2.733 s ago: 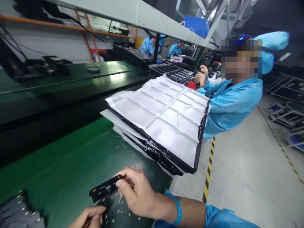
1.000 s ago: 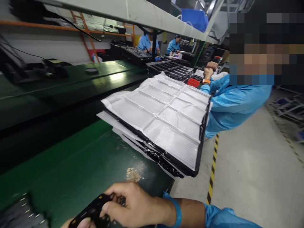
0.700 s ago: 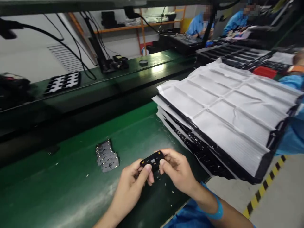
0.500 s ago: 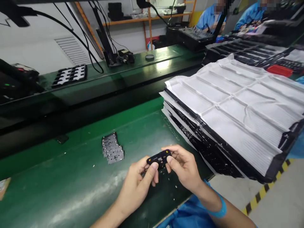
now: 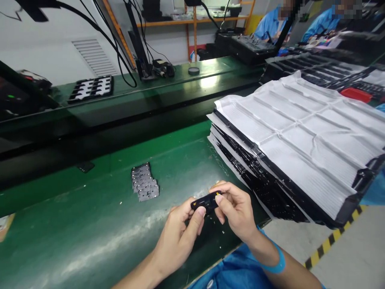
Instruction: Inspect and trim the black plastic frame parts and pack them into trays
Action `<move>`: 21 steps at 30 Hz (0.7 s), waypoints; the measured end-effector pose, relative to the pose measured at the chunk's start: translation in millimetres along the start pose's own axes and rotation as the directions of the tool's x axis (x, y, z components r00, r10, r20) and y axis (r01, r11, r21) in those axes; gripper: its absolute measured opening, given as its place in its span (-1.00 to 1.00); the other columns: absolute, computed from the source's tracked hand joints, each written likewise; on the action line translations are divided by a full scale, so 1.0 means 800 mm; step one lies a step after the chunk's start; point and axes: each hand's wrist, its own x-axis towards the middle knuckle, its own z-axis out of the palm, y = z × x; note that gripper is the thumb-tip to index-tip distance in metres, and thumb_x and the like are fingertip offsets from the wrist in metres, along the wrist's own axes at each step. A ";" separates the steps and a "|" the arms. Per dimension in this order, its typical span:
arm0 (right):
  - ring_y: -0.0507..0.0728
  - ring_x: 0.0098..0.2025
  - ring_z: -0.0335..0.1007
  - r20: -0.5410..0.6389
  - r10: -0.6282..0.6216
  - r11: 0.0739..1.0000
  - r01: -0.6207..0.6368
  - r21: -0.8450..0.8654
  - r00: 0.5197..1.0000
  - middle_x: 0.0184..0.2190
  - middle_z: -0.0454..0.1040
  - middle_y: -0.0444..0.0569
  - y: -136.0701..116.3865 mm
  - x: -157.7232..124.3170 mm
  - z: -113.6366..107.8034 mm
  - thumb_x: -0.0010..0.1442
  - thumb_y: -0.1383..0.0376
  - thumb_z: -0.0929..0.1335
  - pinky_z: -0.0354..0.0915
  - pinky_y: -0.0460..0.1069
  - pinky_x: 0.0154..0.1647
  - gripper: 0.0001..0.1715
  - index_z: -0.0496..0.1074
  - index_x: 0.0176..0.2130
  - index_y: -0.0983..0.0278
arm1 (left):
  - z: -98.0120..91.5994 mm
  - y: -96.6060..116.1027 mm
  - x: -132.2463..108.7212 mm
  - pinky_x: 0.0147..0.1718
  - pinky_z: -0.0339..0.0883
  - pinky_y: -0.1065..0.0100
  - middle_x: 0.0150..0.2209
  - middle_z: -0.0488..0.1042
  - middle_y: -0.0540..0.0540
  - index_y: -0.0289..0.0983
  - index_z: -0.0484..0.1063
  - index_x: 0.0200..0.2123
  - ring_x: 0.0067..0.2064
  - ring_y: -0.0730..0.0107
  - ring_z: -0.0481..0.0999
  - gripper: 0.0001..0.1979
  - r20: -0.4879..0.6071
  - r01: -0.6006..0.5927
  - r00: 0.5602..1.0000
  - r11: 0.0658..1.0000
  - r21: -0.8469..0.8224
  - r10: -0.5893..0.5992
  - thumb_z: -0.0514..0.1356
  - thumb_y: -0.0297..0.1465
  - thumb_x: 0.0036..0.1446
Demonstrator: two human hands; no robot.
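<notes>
A small black plastic part (image 5: 207,202), long with rounded ends and yellow marks near both ends, is held between my two hands above the green bench. My left hand (image 5: 183,228) pinches its left end between thumb and fingers. At the right end, my right hand (image 5: 236,208) grips it with the thumb on its face, close to a yellow mark. To the left on the bench lies a row of overlapping dark grey flat pieces (image 5: 144,182). Tiny white bits are scattered on the surface below my hands.
A tall stack of black trays with white sheets (image 5: 300,128) stands on the right. A black tray with white pieces (image 5: 92,88) rests on the raised back ledge, near a round black disc (image 5: 193,71). Two people in blue sit in the far right background.
The whole view has shifted slightly. The black part is still between both hands, and its face is tilted a little differently, with less glare.
</notes>
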 end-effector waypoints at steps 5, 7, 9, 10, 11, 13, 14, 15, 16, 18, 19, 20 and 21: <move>-0.17 -0.72 0.28 0.018 0.016 1.000 -0.017 0.025 1.000 -0.31 0.51 -0.11 -0.001 0.000 -0.002 0.40 0.27 0.43 0.12 -0.23 -0.73 -0.87 0.59 -0.20 0.27 | 0.000 -0.002 -0.004 -0.52 0.11 0.45 -0.54 0.25 0.11 -0.23 0.31 -0.36 -0.54 0.52 0.22 -0.60 0.006 -0.006 1.000 1.000 -0.010 0.006 0.06 -0.13 0.52; -0.17 -0.73 0.29 0.023 0.026 0.999 -0.026 0.032 0.999 -0.32 0.51 -0.12 -0.001 -0.001 -0.003 0.39 0.26 0.44 0.09 -0.23 -0.74 -0.87 0.59 -0.21 0.27 | 0.000 -0.004 -0.005 -0.52 0.08 0.44 -0.54 0.24 0.12 -0.23 0.30 -0.36 -0.53 0.52 0.20 -0.60 0.006 -0.005 1.000 1.000 -0.001 0.005 0.06 -0.14 0.52; -0.17 -0.73 0.29 0.025 0.032 0.999 -0.033 0.038 0.999 -0.33 0.51 -0.12 0.000 -0.001 -0.004 0.39 0.26 0.44 0.08 -0.24 -0.74 -0.87 0.59 -0.21 0.27 | 0.001 -0.006 -0.006 -0.51 0.06 0.44 -0.53 0.21 0.12 -0.23 0.30 -0.37 -0.52 0.52 0.18 -0.60 0.003 -0.010 1.000 1.000 0.015 0.010 0.06 -0.15 0.52; -0.17 -0.73 0.29 0.025 0.033 0.999 -0.034 0.040 0.999 -0.34 0.51 -0.12 0.001 -0.001 -0.005 0.39 0.26 0.44 0.07 -0.24 -0.75 -0.87 0.59 -0.21 0.26 | 0.001 -0.007 -0.007 -0.50 0.05 0.43 -0.52 0.20 0.12 -0.23 0.30 -0.37 -0.51 0.52 0.17 -0.60 0.000 -0.013 1.000 1.000 0.026 0.013 0.06 -0.15 0.52; -0.16 -0.74 0.29 0.022 0.035 0.999 -0.036 0.041 0.999 -0.34 0.51 -0.12 0.002 -0.002 -0.006 0.39 0.26 0.44 0.07 -0.24 -0.75 -0.86 0.59 -0.21 0.27 | 0.001 -0.007 -0.007 -0.49 0.05 0.43 -0.52 0.19 0.12 -0.23 0.30 -0.37 -0.50 0.51 0.16 -0.61 -0.001 -0.016 1.000 0.999 0.038 0.016 0.06 -0.16 0.52; -0.15 -0.74 0.29 0.010 0.039 0.999 -0.039 0.038 0.999 -0.35 0.51 -0.12 0.003 -0.002 -0.006 0.39 0.24 0.44 0.08 -0.23 -0.76 -0.84 0.58 -0.23 0.28 | 0.002 -0.008 -0.007 -0.47 0.04 0.42 -0.51 0.17 0.11 -0.23 0.30 -0.37 -0.49 0.50 0.15 -0.61 0.001 -0.023 1.000 0.998 0.060 0.023 0.07 -0.17 0.52; -0.15 -0.75 0.29 0.003 0.040 0.999 -0.040 0.034 0.999 -0.36 0.51 -0.12 0.003 -0.003 -0.007 0.39 0.23 0.44 0.08 -0.22 -0.77 -0.82 0.57 -0.24 0.28 | 0.002 -0.008 -0.007 -0.47 0.04 0.41 -0.50 0.16 0.11 -0.24 0.30 -0.37 -0.49 0.50 0.16 -0.62 0.005 -0.026 1.000 0.997 0.069 0.026 0.07 -0.18 0.52; -0.14 -0.75 0.28 -0.001 0.041 0.999 -0.041 0.028 0.999 -0.37 0.51 -0.12 0.002 -0.003 -0.007 0.38 0.22 0.44 0.08 -0.22 -0.78 -0.80 0.57 -0.26 0.29 | 0.002 -0.008 -0.007 -0.47 0.04 0.41 -0.50 0.16 0.11 -0.24 0.30 -0.37 -0.49 0.50 0.16 -0.62 0.010 -0.029 1.000 0.997 0.077 0.028 0.07 -0.18 0.52; -0.14 -0.76 0.28 -0.003 0.043 0.999 -0.043 0.019 0.999 -0.38 0.50 -0.12 0.002 -0.003 -0.007 0.38 0.21 0.44 0.08 -0.22 -0.78 -0.79 0.56 -0.27 0.30 | 0.002 -0.008 -0.006 -0.46 0.04 0.41 -0.50 0.16 0.11 -0.24 0.31 -0.37 -0.49 0.49 0.16 -0.62 0.014 -0.031 0.999 0.996 0.084 0.030 0.06 -0.18 0.52; -0.14 -0.76 0.26 -0.004 0.048 0.999 -0.048 0.002 0.999 -0.42 0.48 -0.14 0.001 -0.003 -0.007 0.37 0.19 0.44 0.06 -0.22 -0.78 -0.76 0.54 -0.28 0.31 | 0.002 -0.009 -0.006 -0.46 0.04 0.41 -0.49 0.16 0.10 -0.23 0.32 -0.36 -0.48 0.49 0.17 -0.62 0.021 -0.023 1.000 0.995 0.096 0.021 0.06 -0.18 0.52; -0.14 -0.77 0.24 -0.003 0.054 0.999 -0.054 -0.004 0.999 -0.45 0.46 -0.15 0.000 -0.003 -0.007 0.36 0.18 0.44 0.04 -0.22 -0.78 -0.75 0.53 -0.29 0.31 | 0.001 -0.009 -0.006 -0.45 0.05 0.41 -0.49 0.17 0.10 -0.23 0.33 -0.36 -0.48 0.48 0.17 -0.62 0.026 -0.014 1.000 0.995 0.102 0.012 0.06 -0.18 0.52; -0.14 -0.77 0.22 -0.004 0.063 0.998 -0.063 -0.007 0.998 -0.46 0.45 -0.16 0.000 -0.002 -0.007 0.36 0.17 0.44 0.03 -0.22 -0.78 -0.74 0.52 -0.30 0.31 | 0.001 -0.009 -0.006 -0.45 0.06 0.41 -0.48 0.19 0.09 -0.23 0.34 -0.35 -0.47 0.47 0.19 -0.63 0.033 -0.003 0.999 0.994 0.108 -0.001 0.06 -0.18 0.52; -0.15 -0.77 0.21 -0.008 0.075 0.997 -0.075 -0.006 0.997 -0.47 0.45 -0.16 0.001 -0.003 -0.007 0.36 0.16 0.44 0.02 -0.22 -0.78 -0.73 0.51 -0.30 0.31 | 0.000 -0.009 -0.006 -0.44 0.09 0.42 -0.47 0.21 0.08 -0.23 0.36 -0.34 -0.46 0.47 0.20 -0.63 0.037 0.008 0.999 0.994 0.113 -0.012 0.06 -0.17 0.52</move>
